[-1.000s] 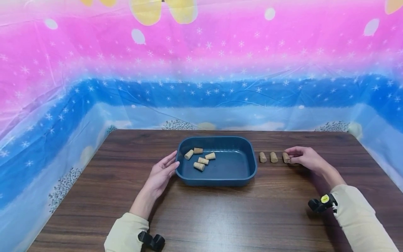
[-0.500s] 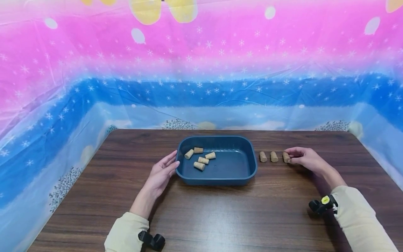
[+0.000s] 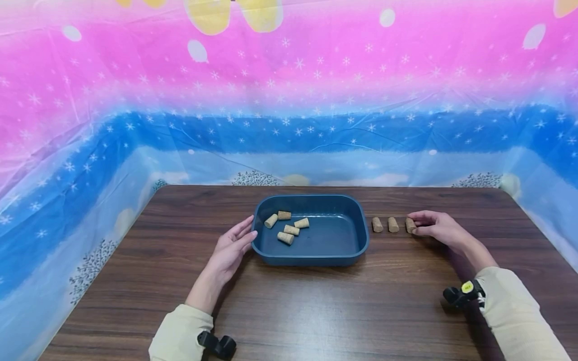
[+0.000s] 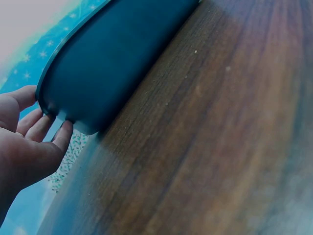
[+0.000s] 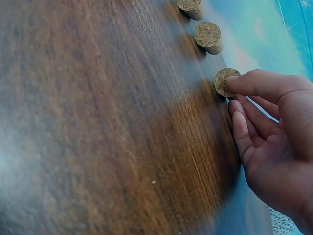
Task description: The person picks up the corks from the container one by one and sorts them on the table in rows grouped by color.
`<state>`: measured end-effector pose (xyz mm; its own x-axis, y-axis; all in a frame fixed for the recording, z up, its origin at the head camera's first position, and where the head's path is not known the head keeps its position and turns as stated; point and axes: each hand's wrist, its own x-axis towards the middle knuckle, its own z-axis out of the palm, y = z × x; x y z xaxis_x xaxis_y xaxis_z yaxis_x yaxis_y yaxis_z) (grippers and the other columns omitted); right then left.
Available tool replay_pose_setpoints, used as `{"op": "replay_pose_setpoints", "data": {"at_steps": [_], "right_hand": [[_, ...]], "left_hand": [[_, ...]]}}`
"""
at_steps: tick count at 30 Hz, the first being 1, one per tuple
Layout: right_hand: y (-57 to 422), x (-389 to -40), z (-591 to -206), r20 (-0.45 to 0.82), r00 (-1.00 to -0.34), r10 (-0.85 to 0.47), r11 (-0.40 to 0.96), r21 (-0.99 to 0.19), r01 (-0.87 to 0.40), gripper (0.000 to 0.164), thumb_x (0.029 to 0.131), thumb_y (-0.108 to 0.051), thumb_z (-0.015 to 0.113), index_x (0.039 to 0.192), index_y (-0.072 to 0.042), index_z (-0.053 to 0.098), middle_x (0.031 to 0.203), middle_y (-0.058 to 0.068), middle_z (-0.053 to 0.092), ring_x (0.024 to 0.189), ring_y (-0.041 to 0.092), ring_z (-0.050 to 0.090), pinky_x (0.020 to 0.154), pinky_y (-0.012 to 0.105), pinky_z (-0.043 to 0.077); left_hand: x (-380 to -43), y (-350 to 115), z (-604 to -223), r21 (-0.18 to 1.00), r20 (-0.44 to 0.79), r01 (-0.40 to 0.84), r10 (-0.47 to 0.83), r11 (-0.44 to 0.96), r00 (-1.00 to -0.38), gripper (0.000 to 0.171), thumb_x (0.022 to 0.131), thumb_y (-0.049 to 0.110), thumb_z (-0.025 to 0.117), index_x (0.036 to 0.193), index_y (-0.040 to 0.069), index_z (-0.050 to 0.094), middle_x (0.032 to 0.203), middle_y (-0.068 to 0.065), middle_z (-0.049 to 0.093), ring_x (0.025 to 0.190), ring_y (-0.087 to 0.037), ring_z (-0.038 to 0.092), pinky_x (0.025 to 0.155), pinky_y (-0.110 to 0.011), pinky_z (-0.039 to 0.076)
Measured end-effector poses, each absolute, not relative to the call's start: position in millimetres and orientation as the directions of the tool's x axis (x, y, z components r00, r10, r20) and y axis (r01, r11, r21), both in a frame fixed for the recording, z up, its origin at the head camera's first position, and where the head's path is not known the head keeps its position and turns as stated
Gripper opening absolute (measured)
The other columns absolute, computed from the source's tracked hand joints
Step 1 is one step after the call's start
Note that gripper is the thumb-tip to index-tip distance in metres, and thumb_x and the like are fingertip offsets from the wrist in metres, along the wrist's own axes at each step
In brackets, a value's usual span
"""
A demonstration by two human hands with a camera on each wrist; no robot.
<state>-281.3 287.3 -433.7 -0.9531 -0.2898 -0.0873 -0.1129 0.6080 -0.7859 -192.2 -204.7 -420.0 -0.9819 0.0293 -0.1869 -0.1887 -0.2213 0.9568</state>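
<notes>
A pink-and-blue snowflake cloth (image 3: 289, 100) is hanging behind the dark wooden table (image 3: 280, 311). To the right of the blue tray (image 3: 311, 260), the end cork (image 3: 409, 224) is lying outermost in a row of three, and the right hand (image 3: 440, 229) is pinching it between thumb and fingers. It is probably feeling light, firm and dry, so a gentle pinch should be holding it without slipping. Nearer the tray, the middle cork (image 3: 393, 224) and inner cork (image 3: 377, 224) are lying apart. Five corks (image 3: 285, 238) are lying in the tray's left half; at its left end, the left hand (image 3: 231, 251) is touching the outer wall with loosely extended fingers.
</notes>
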Motion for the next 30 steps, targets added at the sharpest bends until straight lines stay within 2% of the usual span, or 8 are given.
{"op": "replay_pose_setpoints", "data": {"at_steps": [12, 21, 27, 30], "right_hand": [[287.7, -282.9, -432.7, -0.088, -0.952, -0.295, 0.587, -0.803, -0.108, 0.055, 0.087, -0.01, 0.069, 0.134, 0.01, 0.048, 0.126, 0.028, 0.055, 0.113, 0.033, 0.052, 0.08, 0.017, 0.046], [287.3, -282.9, -432.3, -0.078, -0.953, -0.291, 0.569, -0.815, -0.107, 0.058, 0.086, -0.01, 0.072, 0.134, 0.011, 0.048, 0.126, 0.028, 0.055, 0.108, 0.022, 0.054, 0.08, 0.017, 0.047], [287.5, -278.7, -430.1, -0.068, -0.969, -0.239, 0.579, -0.81, -0.086, 0.056, 0.092, -0.017, 0.066, 0.137, 0.007, 0.046, 0.131, 0.029, 0.052, 0.1, 0.015, 0.055, 0.075, 0.022, 0.049], [282.2, -276.7, -426.5, -0.024, -0.98, -0.198, 0.594, -0.798, -0.1, 0.051, 0.095, -0.02, 0.062, 0.135, 0.007, 0.048, 0.127, 0.029, 0.054, 0.095, 0.013, 0.055, 0.071, 0.025, 0.049]], "left_hand": [[-192.0, -204.4, -418.7, 0.96, -0.18, -0.181, 0.027, -0.215, -0.983, 0.051, 0.099, 0.006, 0.053, 0.148, 0.004, 0.036, 0.151, -0.013, 0.036, 0.137, -0.022, 0.037, 0.105, -0.033, 0.038], [-192.1, -204.7, -417.8, 0.96, -0.177, -0.178, 0.026, -0.218, -0.984, 0.052, 0.099, 0.005, 0.053, 0.148, 0.004, 0.036, 0.151, -0.014, 0.037, 0.136, -0.023, 0.037, 0.105, -0.034, 0.038], [-191.6, -205.0, -419.4, 0.959, -0.18, -0.182, 0.029, -0.218, -0.983, 0.053, 0.098, 0.007, 0.055, 0.148, 0.004, 0.037, 0.151, -0.013, 0.037, 0.136, -0.023, 0.038, 0.106, -0.035, 0.037], [-191.5, -204.9, -420.0, 0.96, -0.177, -0.179, 0.032, -0.217, -0.984, 0.053, 0.099, 0.007, 0.055, 0.148, 0.004, 0.037, 0.151, -0.014, 0.037, 0.136, -0.023, 0.038, 0.106, -0.035, 0.037]]}}
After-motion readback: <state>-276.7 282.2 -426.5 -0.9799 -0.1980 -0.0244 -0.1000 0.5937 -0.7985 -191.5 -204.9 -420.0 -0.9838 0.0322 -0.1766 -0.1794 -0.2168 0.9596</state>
